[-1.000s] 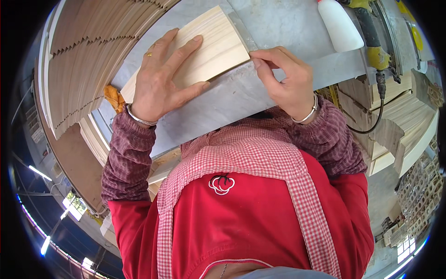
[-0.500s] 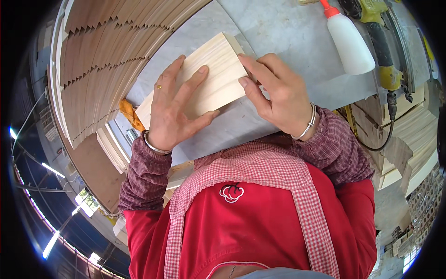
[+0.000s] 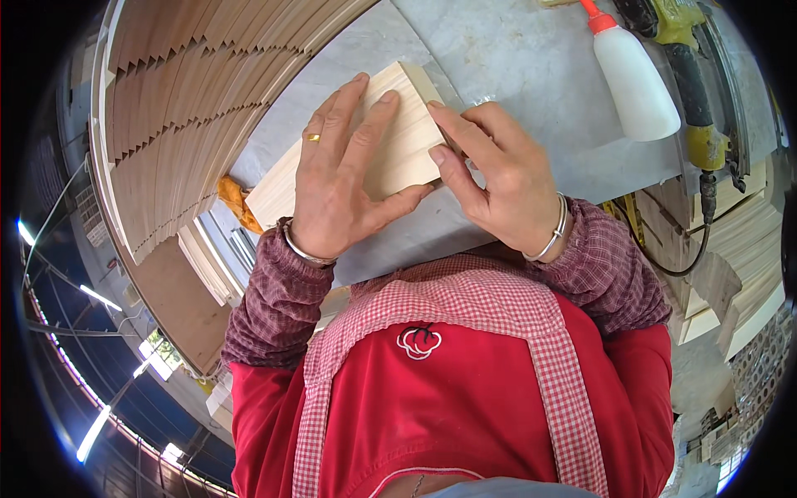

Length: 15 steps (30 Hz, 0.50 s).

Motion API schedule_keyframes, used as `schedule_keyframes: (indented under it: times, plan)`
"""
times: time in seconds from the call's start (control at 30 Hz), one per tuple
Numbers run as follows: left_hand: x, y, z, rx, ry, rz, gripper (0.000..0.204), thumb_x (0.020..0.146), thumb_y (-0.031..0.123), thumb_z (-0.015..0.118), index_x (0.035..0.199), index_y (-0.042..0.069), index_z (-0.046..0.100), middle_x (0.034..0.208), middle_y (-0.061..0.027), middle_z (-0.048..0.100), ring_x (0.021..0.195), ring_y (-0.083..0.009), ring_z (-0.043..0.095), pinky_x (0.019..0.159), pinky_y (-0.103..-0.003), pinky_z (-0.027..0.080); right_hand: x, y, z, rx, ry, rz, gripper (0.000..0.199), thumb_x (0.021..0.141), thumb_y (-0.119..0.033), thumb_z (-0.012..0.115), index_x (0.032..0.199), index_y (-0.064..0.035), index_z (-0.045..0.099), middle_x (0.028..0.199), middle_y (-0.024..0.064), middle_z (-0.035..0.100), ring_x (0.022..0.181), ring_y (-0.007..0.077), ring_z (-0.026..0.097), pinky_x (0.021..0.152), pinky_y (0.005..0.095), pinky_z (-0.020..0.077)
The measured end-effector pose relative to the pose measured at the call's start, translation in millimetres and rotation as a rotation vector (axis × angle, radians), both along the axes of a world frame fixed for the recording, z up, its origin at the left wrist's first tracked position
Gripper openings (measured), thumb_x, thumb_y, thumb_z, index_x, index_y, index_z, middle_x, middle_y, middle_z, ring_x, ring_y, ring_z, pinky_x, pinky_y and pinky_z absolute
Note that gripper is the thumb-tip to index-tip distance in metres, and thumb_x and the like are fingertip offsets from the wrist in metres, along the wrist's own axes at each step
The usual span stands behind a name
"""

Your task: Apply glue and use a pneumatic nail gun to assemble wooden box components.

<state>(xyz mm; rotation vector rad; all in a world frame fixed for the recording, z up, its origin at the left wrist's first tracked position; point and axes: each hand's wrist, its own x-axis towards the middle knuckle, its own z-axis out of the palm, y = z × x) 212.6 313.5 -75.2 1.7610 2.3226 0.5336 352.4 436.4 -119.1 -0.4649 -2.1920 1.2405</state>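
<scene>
A pale, straight-grained wooden block (image 3: pixel 403 141) lies aslant on the grey tabletop in front of me. Across its top face spreads my left hand (image 3: pixel 340 170), fingers stretched apart and thumb along the near edge. At the block's right end is my right hand (image 3: pixel 506 178), with forefinger and thumb bent against the end edge. Its other fingers curl inward. A dark gap shows between thumb and forefinger, and whatever they pinch there is hidden.
Stacked wooden pieces with zigzag ends (image 3: pixel 191 108) rise at the left. An orange cloth (image 3: pixel 237 203) lies beside the block's left end. At the right are a white squeeze bottle (image 3: pixel 635 87) with a red cap, a yellow-black air tool (image 3: pixel 689 91) with a hose, and more stacked wood (image 3: pixel 739 266).
My left hand has slid to the right along the block, its fingers now nearer the right end. My right hand stays at that end, almost unmoved.
</scene>
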Motion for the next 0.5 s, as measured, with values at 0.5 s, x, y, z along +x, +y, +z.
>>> schedule_keyframes:
  times: [0.5]
  plan:
    - [-5,0,-3,0.028,-0.024,0.005,0.082,0.053,0.037,0.082,0.125,0.011,0.054,0.131,-0.0174,0.044,0.111,-0.0319,0.046,0.094,-0.044,0.036,25,3,-9,-0.465,0.042,0.133,0.03,0.082,0.005,0.054,0.111,0.0009,0.061,0.102,0.0095,0.057,0.076,0.0147,0.053,0.066,0.0213,0.044]
